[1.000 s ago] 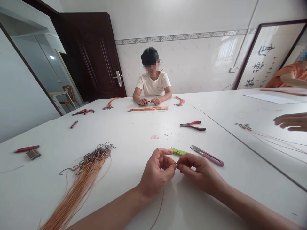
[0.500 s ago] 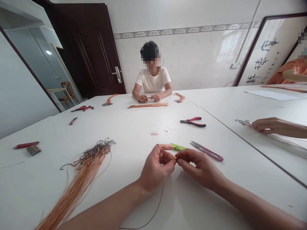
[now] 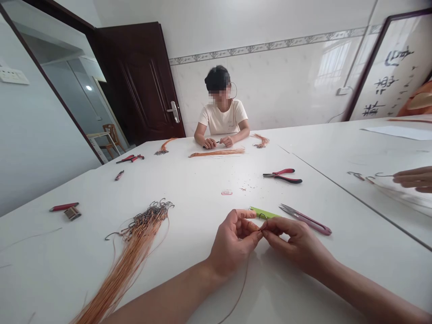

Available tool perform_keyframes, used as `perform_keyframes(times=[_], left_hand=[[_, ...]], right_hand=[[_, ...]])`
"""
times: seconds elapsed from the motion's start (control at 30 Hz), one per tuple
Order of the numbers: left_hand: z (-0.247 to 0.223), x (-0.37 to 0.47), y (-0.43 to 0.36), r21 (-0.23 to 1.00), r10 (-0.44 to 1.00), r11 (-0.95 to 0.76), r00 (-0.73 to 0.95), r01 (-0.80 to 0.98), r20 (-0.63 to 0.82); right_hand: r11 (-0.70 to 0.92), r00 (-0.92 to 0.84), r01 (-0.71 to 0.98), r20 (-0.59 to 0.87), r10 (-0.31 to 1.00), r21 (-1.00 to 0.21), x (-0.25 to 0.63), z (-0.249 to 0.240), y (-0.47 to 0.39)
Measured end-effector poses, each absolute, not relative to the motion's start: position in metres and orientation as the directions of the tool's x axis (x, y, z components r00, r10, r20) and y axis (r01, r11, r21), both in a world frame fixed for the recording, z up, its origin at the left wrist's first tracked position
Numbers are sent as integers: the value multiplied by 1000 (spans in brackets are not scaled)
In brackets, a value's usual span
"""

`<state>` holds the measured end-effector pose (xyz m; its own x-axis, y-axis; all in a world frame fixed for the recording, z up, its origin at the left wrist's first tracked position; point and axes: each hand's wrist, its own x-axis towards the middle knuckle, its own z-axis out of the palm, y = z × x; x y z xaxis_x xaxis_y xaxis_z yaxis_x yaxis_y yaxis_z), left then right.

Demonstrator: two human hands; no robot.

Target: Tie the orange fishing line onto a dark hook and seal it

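Observation:
My left hand and my right hand meet at the fingertips above the white table. Between them is a dark fish hook, its bend sticking up past the right fingers. The right thumb and forefinger pinch the hook near its shank. My left thumb and fingers are closed on a thin brown fishing line at the same spot; it trails down to the table's near edge. The exact join is hidden by the fingertips. Just beyond lies a flat green object, partly covered, with purple-handled thread snips to its right.
On the left lies a bundle of orange lines with hooks. Pliers, a thread spool and red-black pliers rest farther out. A person sits opposite; another person's hand is at right.
The view has turned a little left, so the table things appear farther right. My hands keep the same pinch. At right, the co-worker's hand has drawn away from the hooks on the table.

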<state>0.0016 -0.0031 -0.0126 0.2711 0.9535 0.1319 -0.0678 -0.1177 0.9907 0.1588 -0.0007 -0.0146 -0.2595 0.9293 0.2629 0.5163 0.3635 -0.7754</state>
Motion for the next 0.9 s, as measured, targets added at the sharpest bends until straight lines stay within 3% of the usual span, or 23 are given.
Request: perform_keyframes(times=[0.27,0.67,0.9], left_hand=[[-8,1,-7,980,943,-186,292,72,158],[-16,0,-3,989,965,-147,223,16,139],[-10,1,-7,966,950,-221,254,134,182]], right_hand=[[355,-270,537,243,932,-765,156,-12,-3],[343,-267,509,234,935,-789,156,-15,-2],[344,-271,534,229,935,-772,154,-16,-1]])
